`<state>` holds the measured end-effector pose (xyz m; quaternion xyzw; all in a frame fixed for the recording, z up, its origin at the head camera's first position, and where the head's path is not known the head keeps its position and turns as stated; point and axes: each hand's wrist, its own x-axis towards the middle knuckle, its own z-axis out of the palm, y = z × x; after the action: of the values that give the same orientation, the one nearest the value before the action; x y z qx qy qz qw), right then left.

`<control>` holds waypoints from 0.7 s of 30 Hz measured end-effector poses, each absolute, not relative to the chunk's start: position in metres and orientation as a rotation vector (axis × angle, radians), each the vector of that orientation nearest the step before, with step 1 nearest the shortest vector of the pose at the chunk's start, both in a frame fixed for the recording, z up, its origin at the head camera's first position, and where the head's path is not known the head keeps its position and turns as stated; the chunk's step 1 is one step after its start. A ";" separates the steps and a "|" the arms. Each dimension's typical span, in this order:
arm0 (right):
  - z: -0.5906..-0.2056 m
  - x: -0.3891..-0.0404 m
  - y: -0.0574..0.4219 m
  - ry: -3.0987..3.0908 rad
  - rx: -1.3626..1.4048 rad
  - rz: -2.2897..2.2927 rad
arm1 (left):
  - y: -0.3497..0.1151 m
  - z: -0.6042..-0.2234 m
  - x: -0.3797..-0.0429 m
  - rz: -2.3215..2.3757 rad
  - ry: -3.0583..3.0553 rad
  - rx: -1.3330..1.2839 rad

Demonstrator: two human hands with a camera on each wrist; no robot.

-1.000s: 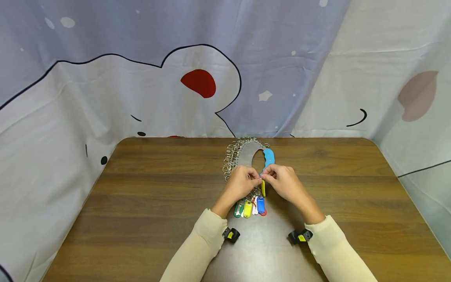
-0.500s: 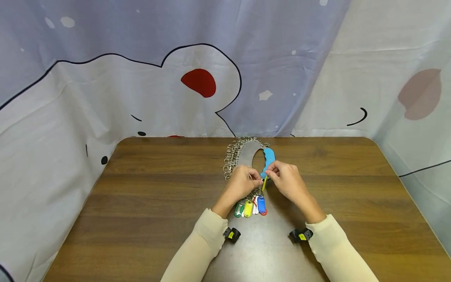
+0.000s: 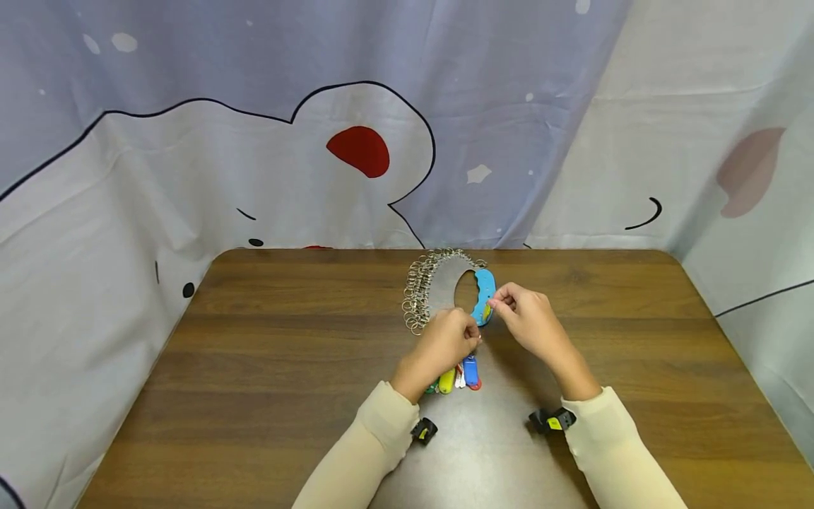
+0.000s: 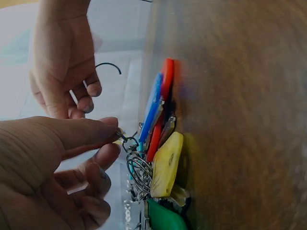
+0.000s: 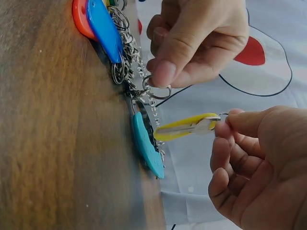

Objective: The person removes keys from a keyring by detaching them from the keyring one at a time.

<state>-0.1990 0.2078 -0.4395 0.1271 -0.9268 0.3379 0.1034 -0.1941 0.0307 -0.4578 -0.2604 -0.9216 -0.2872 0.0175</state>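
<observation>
My left hand (image 3: 447, 338) pinches a small metal ring (image 5: 170, 92) between thumb and index finger, close by the hanging rings. To its right, my right hand (image 3: 529, 318) pinches the ring of a yellow key tag (image 5: 184, 128), which has a key lying along it. In the right wrist view the tag is apart from the left hand's ring. A large key holder lies behind the hands, with a grey metal plate (image 3: 443, 286), many small rings and a blue handle (image 3: 485, 290). Attached near the left hand are a blue tag (image 5: 104, 28), a red tag (image 4: 167, 76), another yellow tag (image 4: 165, 165) and a green tag (image 4: 165, 215).
The wooden table (image 3: 286, 367) extends around the key holder on both sides. A patterned curtain (image 3: 496, 141) hangs behind the table's far edge. Black straps with small devices sit at both wrists.
My right hand has moved right and away from the left, carrying the yellow tag off with it. My left hand has shifted slightly right and toward me, still pinching the ring.
</observation>
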 end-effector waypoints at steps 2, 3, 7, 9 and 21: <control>-0.440 -0.200 0.209 -2.709 0.385 0.996 | 0.032 -0.458 -0.193 -0.771 -2.853 -0.868; -0.441 -0.200 0.210 -2.696 0.393 0.996 | 0.033 -0.457 -0.192 -0.728 -2.857 -0.891; -0.441 -0.202 0.212 -2.660 0.409 1.013 | 0.036 -0.457 -0.192 -0.586 -2.858 -0.937; -0.440 -0.202 0.214 -2.650 0.414 1.027 | 0.037 -0.457 -0.192 -0.537 -2.870 -0.952; -0.438 -0.206 0.227 -2.612 0.378 1.037 | 0.036 -0.456 -0.191 -0.515 -2.886 -0.982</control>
<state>-0.2057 0.2268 -0.4375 0.1317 -0.9104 0.3614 0.1526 -0.1914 0.0363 -0.4560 -0.3175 -0.9332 -0.1666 0.0247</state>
